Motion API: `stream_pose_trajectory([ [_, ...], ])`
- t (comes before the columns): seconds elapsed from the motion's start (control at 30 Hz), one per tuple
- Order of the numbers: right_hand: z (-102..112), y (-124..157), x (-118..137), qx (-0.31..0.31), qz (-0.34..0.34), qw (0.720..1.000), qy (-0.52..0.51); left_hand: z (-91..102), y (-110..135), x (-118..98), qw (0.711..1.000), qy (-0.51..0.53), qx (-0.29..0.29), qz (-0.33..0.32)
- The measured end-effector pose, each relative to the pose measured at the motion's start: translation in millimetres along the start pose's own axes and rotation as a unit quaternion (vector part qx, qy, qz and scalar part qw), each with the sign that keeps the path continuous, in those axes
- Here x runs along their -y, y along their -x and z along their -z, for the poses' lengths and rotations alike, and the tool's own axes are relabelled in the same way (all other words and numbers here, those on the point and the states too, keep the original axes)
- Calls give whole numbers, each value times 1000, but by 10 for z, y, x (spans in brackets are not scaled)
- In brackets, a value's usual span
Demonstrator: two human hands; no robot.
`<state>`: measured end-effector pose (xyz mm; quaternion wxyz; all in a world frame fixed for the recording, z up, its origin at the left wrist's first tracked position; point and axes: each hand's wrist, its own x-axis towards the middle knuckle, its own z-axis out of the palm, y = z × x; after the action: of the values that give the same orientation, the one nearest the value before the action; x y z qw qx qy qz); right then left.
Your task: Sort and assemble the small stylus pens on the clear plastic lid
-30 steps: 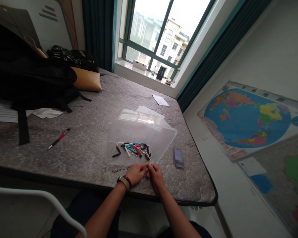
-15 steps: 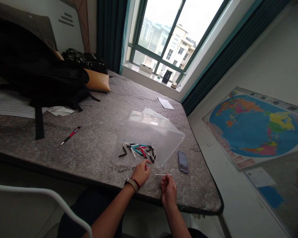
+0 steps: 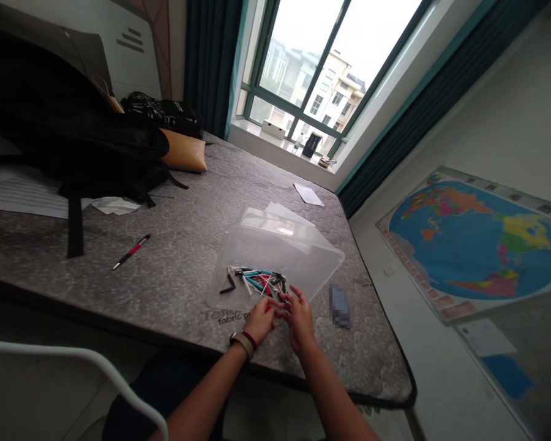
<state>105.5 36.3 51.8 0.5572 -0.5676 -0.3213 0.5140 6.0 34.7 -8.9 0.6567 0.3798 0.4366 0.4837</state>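
Clear plastic box (image 3: 303, 248): one, on a patterned mattress (image 3: 179, 239); landmark for all entries below.

Pen parts (image 3: 252, 280): a loose heap inside the box, toward its near side; black, teal, red and white pieces, count not certain.

Red pen part (image 3: 269, 308): one, at the box's near edge, pinched between thumb and fingers of the left hand (image 3: 259, 321); mostly covered.

Right hand (image 3: 301, 321): at the box's near right corner, fingers parted and curved toward the left hand; nothing seen in the grasp. Contact with the box or the other hand: cannot tell.

Handling, by judgement: parts light, stiff and smooth, apt to roll; thin white sticks likely to bend. Best taken mid-length with thumb and forefinger; box by its rim.

Surroundings: red-and-black pen (image 3: 132, 252), left of the box; blurred dark object (image 3: 339, 305), just right of it; paper sheet (image 3: 308, 194), beyond it; black backpack (image 3: 82, 128), well left and beyond.
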Motion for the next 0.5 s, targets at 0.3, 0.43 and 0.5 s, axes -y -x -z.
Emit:
stream_pose_trajectory([
  [0.3,458,329,-663,57,72,986,140,63,22,-279,949,315,-24,20],
  [0.43,467,316,-593,159,30,980,112,-22,89,-255,943,330,-6,41],
  [0.5,487,305,-576,160,13,983,92,-84,106,-186,945,324,-6,49],
])
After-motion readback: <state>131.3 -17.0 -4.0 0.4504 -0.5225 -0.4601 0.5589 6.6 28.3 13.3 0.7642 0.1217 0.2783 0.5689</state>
